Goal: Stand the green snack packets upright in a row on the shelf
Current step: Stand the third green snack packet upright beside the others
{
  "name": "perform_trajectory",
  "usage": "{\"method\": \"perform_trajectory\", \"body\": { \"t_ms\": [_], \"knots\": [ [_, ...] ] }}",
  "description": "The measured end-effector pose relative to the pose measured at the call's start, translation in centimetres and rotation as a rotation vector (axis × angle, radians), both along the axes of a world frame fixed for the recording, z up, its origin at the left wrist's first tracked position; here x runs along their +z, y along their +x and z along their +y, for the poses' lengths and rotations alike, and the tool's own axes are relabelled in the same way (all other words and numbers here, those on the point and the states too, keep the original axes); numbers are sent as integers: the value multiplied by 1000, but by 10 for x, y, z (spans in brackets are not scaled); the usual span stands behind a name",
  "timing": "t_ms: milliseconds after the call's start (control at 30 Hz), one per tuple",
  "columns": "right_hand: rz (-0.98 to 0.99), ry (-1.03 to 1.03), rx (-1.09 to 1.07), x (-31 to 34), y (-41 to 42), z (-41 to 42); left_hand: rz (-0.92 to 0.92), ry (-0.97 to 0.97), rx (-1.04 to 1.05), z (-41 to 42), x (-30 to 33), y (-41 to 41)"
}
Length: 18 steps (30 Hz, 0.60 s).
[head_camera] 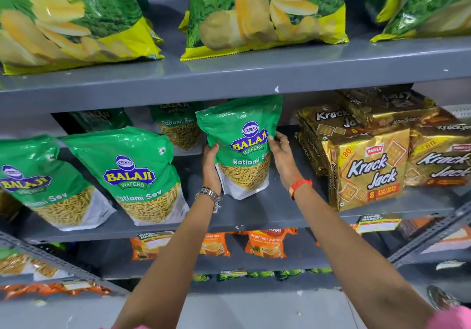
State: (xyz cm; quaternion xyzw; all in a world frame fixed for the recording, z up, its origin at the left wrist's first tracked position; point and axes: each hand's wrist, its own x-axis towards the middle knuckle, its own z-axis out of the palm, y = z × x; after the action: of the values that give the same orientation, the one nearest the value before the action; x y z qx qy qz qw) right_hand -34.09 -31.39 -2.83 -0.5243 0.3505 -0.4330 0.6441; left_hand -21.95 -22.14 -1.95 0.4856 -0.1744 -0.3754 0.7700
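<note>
On the grey middle shelf (pixel 254 216) stands a green Balaji Ratlami Sev packet (pixel 242 145), upright with its base on the shelf. My left hand (pixel 210 168) grips its left edge and my right hand (pixel 280 158) presses its right edge. Two more green packets (pixel 127 173) (pixel 43 180) stand in a row to the left, leaning a little. Behind them, further back on the shelf, are other green packets (pixel 178 124) (pixel 102 118), partly hidden.
Gold Krack Jack biscuit packs (pixel 369 170) are stacked right of the held packet, close to my right hand. Large chip bags (pixel 262 12) fill the shelf above. Orange tea packets (pixel 265 244) sit on the shelf below. A bare gap lies between the held packet and the row.
</note>
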Motion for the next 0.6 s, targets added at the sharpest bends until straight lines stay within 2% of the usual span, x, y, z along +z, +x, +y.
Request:
{"method": "perform_trajectory", "body": {
  "t_ms": [100,267,433,600],
  "knots": [
    [52,8,25,2,-1,8,1,28,12,3,-2,-9],
    [129,-8,-53,3,-6,29,14,49,2,12,5,-15],
    [104,-5,-101,-1,-19,53,-14,64,-77,27,3,-21],
    [169,-47,-153,-1,-24,68,-54,87,-152,45,16,-28]
  ]
}}
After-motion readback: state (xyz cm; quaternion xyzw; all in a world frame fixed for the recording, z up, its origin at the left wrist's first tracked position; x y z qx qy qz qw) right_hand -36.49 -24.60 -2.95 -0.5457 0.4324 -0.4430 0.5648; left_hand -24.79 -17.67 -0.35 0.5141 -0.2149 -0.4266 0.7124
